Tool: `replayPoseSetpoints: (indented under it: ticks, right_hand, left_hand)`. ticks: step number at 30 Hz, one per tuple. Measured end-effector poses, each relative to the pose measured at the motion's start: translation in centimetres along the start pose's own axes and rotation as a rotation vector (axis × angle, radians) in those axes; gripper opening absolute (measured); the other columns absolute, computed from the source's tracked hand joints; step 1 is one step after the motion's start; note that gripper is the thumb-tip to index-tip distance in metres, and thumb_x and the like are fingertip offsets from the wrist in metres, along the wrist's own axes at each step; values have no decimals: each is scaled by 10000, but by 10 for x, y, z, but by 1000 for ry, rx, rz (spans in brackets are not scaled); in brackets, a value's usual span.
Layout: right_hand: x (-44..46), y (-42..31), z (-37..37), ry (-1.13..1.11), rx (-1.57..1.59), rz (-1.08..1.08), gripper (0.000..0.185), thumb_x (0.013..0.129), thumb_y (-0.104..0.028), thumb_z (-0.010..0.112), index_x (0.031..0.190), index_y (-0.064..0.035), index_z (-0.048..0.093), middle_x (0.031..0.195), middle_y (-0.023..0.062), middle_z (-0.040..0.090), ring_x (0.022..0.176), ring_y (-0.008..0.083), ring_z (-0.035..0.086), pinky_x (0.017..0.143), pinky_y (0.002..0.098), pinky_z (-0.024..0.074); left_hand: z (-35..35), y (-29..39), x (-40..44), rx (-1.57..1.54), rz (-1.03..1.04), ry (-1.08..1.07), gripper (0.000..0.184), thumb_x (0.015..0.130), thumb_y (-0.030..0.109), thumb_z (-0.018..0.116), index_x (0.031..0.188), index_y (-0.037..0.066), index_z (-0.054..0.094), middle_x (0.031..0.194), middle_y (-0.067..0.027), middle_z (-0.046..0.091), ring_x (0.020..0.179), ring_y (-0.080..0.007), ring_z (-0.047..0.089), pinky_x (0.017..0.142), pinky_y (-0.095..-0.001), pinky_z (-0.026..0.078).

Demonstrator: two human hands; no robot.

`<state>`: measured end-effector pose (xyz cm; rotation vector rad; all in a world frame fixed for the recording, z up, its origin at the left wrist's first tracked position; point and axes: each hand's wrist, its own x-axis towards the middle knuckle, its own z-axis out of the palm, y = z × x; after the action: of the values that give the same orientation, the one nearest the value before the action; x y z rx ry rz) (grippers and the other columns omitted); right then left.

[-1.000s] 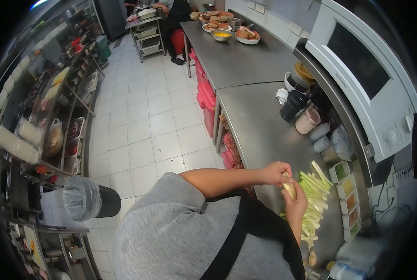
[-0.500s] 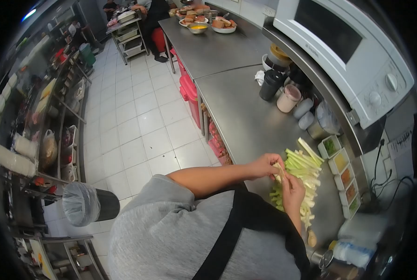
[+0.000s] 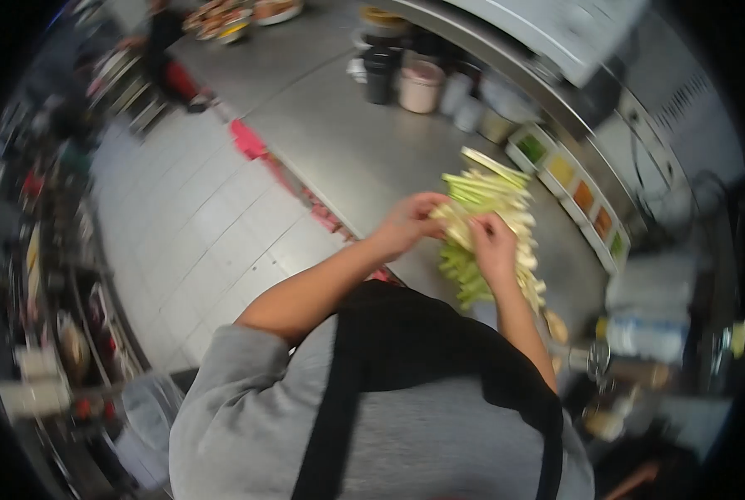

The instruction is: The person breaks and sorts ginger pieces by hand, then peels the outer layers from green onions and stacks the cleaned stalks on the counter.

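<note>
Pale piece (image 3: 453, 218) sits between the fingertips of both hands, above the counter (image 3: 364, 158), with the stalks (image 3: 485, 185) below and beyond it. The left hand (image 3: 407, 225) curls in from one side, thumb and forefinger closed on the piece with almost no gap; the right hand (image 3: 495, 242) meets it from the other side, its fingers bunched in a close pinch near the piece's right end. Blur hides the exact contact of each fingertip, and I cannot tell whether the piece is one layer or several. The step in hand looks like fine two-handed work on this piece, perhaps peeling or parting it, with the stalks loose under the fingers. The next move, as I judge it, calls for a light, steady pinch on the left and a small pull or turn on the right, made clear of the stalks so that none is knocked. To the right of the fingers, well apart, stands the row of tubs (image 3: 555, 185); nearer the body than the right fingers, a tan lump (image 3: 556, 327) lies just beside the stalks' near end
</note>
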<state>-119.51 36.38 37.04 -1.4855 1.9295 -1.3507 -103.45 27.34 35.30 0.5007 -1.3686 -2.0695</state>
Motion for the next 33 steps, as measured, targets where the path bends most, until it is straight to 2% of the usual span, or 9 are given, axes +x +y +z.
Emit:
replayPoseSetpoints:
  ticks: [3, 9, 16, 19, 22, 26, 29, 32, 33]
  right_hand:
    - [4, -11, 1, 55, 33, 58, 117, 829, -136, 610, 829, -20, 593, 699, 81, 599, 589, 140, 543, 576, 265, 444]
    - [2, -22, 0, 225, -25, -88, 102, 812, -138, 613, 835, -41, 591, 740, 124, 614, 645, 283, 595, 587, 339, 465]
    - [15, -15, -22, 376, -94, -107, 108, 831, -143, 601, 830, -37, 587, 720, 104, 615, 605, 225, 596, 568, 319, 459]
    - [18, 3, -18, 286, 273, 65, 101, 876, -120, 561, 889, -20, 558, 708, 34, 586, 621, 116, 569, 576, 257, 454]
    - [22, 16, -32, 329, 627, 231, 84, 887, -100, 534, 930, -27, 534, 711, 15, 553, 624, 98, 543, 584, 243, 455]
    - [35, 61, -70, 704, 1107, 373, 75, 892, -120, 512, 931, -59, 530, 666, 13, 486, 481, 106, 448, 527, 258, 441]
    - [24, 72, -110, 802, 1086, 372, 103, 887, -169, 542, 908, -68, 532, 650, -1, 464, 467, 96, 400, 512, 256, 424]
    - [17, 37, -119, 658, 622, 331, 188, 850, -232, 609, 925, -71, 548, 662, -15, 475, 537, 61, 418, 509, 248, 393]
    - [17, 27, -112, 494, 363, 374, 279, 821, -296, 648, 978, -78, 569, 731, -11, 507, 607, 93, 488, 566, 275, 437]
  left_hand:
    - [6, 6, 0, 29, 6, 32, 316, 849, 95, 600, 1144, 48, 497, 972, -45, 590, 804, -113, 580, 692, -250, 493]
    - [20, 20, 3, 86, -81, 89, 208, 870, 121, 582, 1061, 65, 523, 956, -38, 593, 798, -128, 585, 682, -261, 491]
    - [28, 29, 3, 64, -118, 40, 201, 873, 111, 573, 1060, 54, 524, 920, -35, 591, 772, -128, 590, 686, -255, 505]
    - [24, 27, 7, 90, -100, -21, 184, 888, 100, 546, 1061, 41, 524, 987, -67, 574, 778, -141, 594, 693, -265, 511]
    - [15, 23, 10, 125, -84, -59, 169, 897, 98, 533, 1051, 32, 523, 997, -84, 573, 770, -146, 597, 682, -265, 513]
    - [-4, 16, 12, 95, -95, 19, 149, 896, 113, 543, 1020, 31, 528, 938, -84, 592, 735, -148, 600, 668, -256, 512]
    - [-15, 18, 14, 98, -125, 81, 135, 894, 122, 552, 1000, 43, 530, 884, -74, 605, 706, -146, 600, 650, -246, 509]
    - [-14, 21, 18, 65, -157, 94, 123, 892, 120, 553, 990, 47, 532, 864, -74, 609, 679, -142, 599, 629, -240, 508]
    - [-13, 20, 20, 53, -153, 81, 121, 887, 116, 561, 982, 46, 534, 867, -70, 605, 676, -135, 596, 624, -240, 506]
